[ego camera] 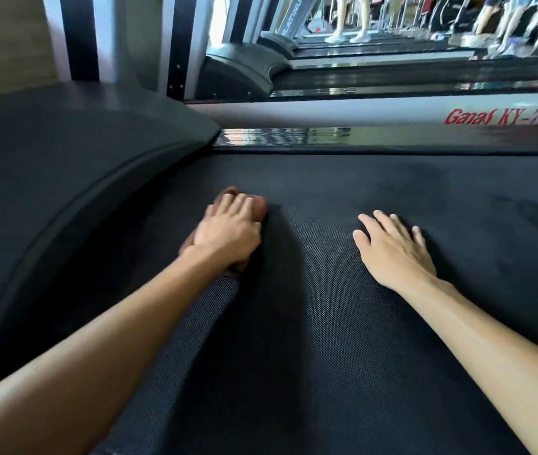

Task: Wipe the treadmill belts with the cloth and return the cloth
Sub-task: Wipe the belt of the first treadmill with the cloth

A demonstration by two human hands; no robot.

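Note:
A black textured treadmill belt fills the lower view. My left hand presses a bunched reddish-brown cloth onto the belt close to the curved motor cover. Only the cloth's edges show around my fingers. My right hand lies flat on the belt to the right, fingers spread, holding nothing.
A dark curved motor cover rises at the left. A silver side rail with red lettering runs along the belt's far edge. More treadmills stand beyond it, with people's legs on them at the top.

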